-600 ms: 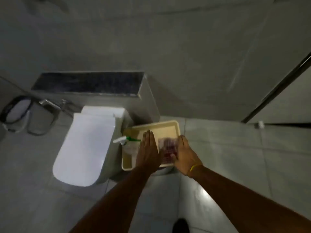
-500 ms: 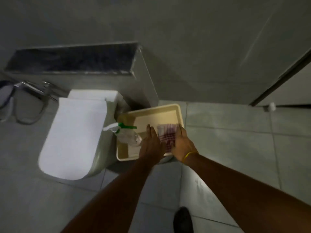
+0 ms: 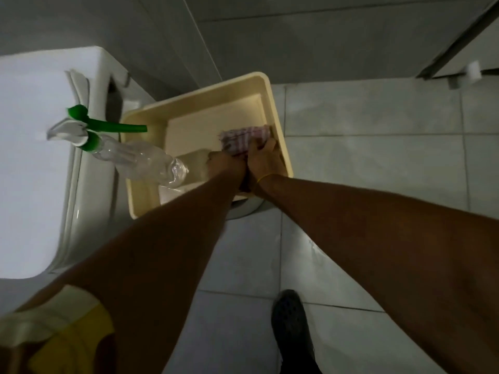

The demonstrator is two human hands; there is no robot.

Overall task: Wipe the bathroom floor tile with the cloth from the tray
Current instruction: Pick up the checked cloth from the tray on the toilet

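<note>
A cream plastic tray [image 3: 205, 101] stands beside the toilet, resting on something white and round underneath. In its right half lies a red-and-white checked cloth [image 3: 244, 136]. My right hand [image 3: 266, 163], with a yellow band at the wrist, is closed on the cloth's near edge. Pressed against it on the left, my left hand [image 3: 225, 164] also has its fingers curled on the cloth. A clear spray bottle [image 3: 140, 157] with a green-and-white trigger head lies in the tray's left half, its head hanging over the rim.
The white toilet [image 3: 40, 163] fills the left side. Grey floor tiles [image 3: 378, 168] spread to the right and toward me. My dark shoe [image 3: 290, 317] stands on the floor below. A dark door frame [image 3: 456, 36] and a small white doorstop [image 3: 472, 70] are at the upper right.
The view has dropped much closer to the tray. Both hands, which lay flat either side of the cloth, have now closed on its near edge and bunched it up.
</note>
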